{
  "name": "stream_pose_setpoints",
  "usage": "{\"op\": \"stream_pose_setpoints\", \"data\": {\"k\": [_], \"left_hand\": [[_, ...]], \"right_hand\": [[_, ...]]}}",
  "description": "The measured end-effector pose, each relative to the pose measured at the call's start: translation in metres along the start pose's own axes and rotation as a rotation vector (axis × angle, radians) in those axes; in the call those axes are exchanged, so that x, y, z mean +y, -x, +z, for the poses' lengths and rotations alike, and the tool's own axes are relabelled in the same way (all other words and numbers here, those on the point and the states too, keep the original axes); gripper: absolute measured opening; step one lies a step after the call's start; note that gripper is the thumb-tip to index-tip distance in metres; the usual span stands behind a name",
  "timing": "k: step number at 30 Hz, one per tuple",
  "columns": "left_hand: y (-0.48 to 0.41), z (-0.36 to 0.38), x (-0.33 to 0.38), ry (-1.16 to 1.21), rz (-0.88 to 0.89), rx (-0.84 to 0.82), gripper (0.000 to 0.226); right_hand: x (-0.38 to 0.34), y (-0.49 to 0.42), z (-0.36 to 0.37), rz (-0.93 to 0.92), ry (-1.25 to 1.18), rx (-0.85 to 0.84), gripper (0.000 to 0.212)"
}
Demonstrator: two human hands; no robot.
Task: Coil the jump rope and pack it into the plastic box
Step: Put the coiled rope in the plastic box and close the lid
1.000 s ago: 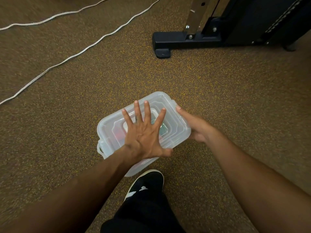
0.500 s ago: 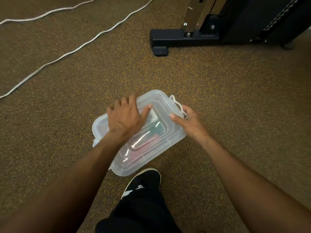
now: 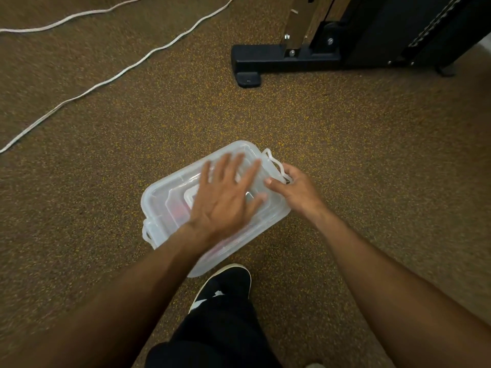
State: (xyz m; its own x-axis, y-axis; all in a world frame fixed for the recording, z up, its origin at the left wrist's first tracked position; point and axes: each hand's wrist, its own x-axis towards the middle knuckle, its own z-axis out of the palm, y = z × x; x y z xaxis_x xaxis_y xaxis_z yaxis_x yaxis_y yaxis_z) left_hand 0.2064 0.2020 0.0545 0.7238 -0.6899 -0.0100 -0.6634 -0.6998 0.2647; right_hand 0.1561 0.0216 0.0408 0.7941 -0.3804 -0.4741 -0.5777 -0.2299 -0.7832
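Observation:
A clear plastic box [image 3: 164,200] sits on the carpet with its lid on, just ahead of my shoe. Something reddish [image 3: 177,214] shows dimly through the lid; I cannot make out the jump rope clearly. My left hand [image 3: 225,200] lies flat on the middle of the lid, fingers spread and blurred. At the box's right end, my right hand [image 3: 299,192] has its fingers hooked on the white clip handle [image 3: 273,162] and its thumb on the lid's edge. A second clip handle [image 3: 147,232] hangs at the left end.
A white cord [image 3: 106,81] runs across the carpet at the upper left. The black foot of a machine frame [image 3: 255,62] stands beyond the box. My black shoe [image 3: 225,285] is right next to the box's near edge.
My left hand slid from the lid's left part to its middle and flattened out. The right hand stayed at the right clip handle. The box turned slightly over the second.

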Motion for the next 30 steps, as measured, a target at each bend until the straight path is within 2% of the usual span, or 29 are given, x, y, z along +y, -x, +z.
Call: {"op": "stream_pose_setpoints", "data": {"k": [1,3,6,11,17,27,30], "left_hand": [[0.005,0.004,0.009,-0.011,0.098,-0.075,0.08],[0.011,0.015,0.02,-0.04,0.172,-0.163,0.095],[0.014,0.029,0.02,-0.095,0.165,-0.163,0.103],[0.013,0.03,0.02,-0.06,0.136,-0.128,0.108],[0.011,0.031,0.02,-0.03,0.118,-0.129,0.107],[0.011,0.033,0.018,-0.017,0.13,-0.092,0.105],[0.013,0.028,0.016,0.093,0.152,-0.07,0.095]], "right_hand": [[0.001,0.0,0.0,-0.004,0.009,-0.005,0.043],[0.003,0.0,-0.001,-0.022,0.043,-0.017,0.034],[0.0,0.004,-0.003,-0.062,0.138,0.002,0.034],[-0.008,0.01,0.003,-0.121,0.425,0.158,0.041],[-0.011,0.015,0.012,-0.126,0.505,0.264,0.038],[-0.004,0.019,0.015,-0.175,0.457,0.204,0.036],[-0.006,0.023,0.013,-0.17,0.442,0.194,0.045]]}}
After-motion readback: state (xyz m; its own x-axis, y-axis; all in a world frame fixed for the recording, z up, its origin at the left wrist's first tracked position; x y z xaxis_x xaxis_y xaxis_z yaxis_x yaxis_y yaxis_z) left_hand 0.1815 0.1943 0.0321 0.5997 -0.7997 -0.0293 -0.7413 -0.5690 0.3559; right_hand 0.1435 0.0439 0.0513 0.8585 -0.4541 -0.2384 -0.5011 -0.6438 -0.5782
